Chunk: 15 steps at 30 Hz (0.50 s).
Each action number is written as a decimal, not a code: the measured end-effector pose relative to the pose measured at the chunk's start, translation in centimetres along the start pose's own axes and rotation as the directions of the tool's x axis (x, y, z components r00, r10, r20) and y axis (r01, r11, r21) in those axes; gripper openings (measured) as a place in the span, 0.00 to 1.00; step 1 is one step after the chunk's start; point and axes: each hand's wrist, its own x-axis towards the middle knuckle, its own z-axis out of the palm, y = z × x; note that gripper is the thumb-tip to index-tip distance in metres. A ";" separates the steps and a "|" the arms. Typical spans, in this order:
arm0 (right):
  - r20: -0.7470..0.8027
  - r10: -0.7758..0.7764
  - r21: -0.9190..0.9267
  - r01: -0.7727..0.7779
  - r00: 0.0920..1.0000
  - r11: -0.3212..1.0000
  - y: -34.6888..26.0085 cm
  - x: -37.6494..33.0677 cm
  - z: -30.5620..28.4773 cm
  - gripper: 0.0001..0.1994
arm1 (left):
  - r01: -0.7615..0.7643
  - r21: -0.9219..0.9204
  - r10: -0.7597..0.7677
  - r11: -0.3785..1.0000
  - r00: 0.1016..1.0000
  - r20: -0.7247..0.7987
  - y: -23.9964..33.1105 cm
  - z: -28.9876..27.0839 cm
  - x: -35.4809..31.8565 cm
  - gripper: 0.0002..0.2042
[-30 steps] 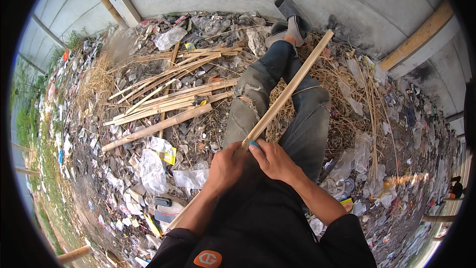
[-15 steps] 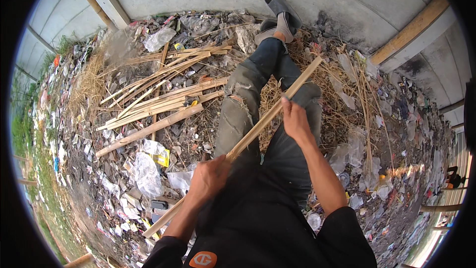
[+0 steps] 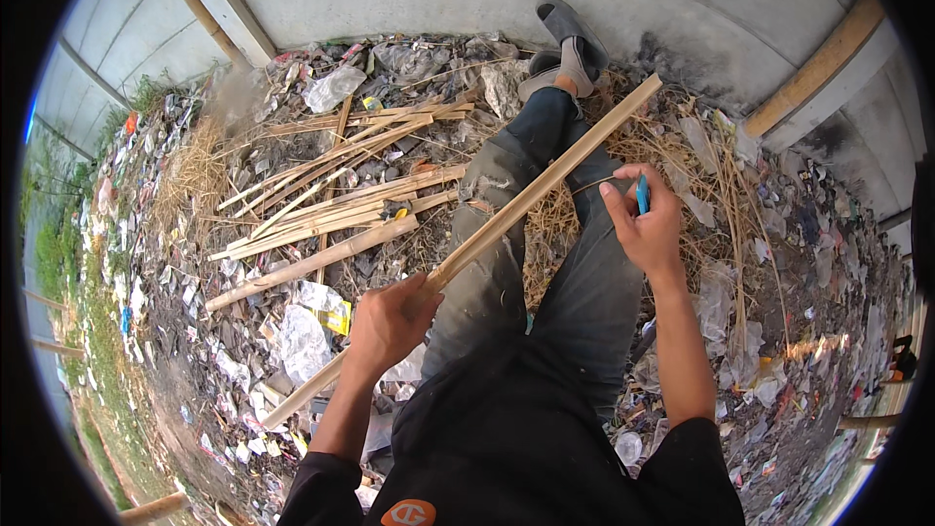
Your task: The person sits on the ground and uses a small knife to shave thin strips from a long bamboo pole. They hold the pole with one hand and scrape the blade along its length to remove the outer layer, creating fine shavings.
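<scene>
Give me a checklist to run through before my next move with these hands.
1. Left hand gripping the long bamboo strip: ok, fingers closed around it.
2. Right hand clear of that strip: ok, apart, to its right.
3. Blue item held in the right hand: ok, among its fingers.
4. Blue item's edge or tip safe: cannot tell, only a small part shows.
5. Long strip clear of the legs: not ok, it crosses over the jeans.
6. Loose strips clear of both hands: ok, on the ground left of the legs.
</scene>
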 end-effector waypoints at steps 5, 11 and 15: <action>-0.063 -0.411 -0.120 0.402 0.909 0.908 -1.3 2.6 0.0 0.14 | -0.171 0.117 0.178 0.978 0.983 -0.055 1.6 -4.3 4.1 0.16; 0.175 -0.380 -0.265 0.415 0.908 0.870 -5.3 4.4 -1.5 0.15 | -0.540 0.582 0.616 0.608 0.783 0.084 6.9 -11.1 9.9 0.21; 0.396 -0.238 0.031 0.246 0.887 0.969 -5.5 3.7 -1.6 0.19 | -0.703 0.647 0.864 0.294 0.485 0.135 12.0 -14.6 14.7 0.21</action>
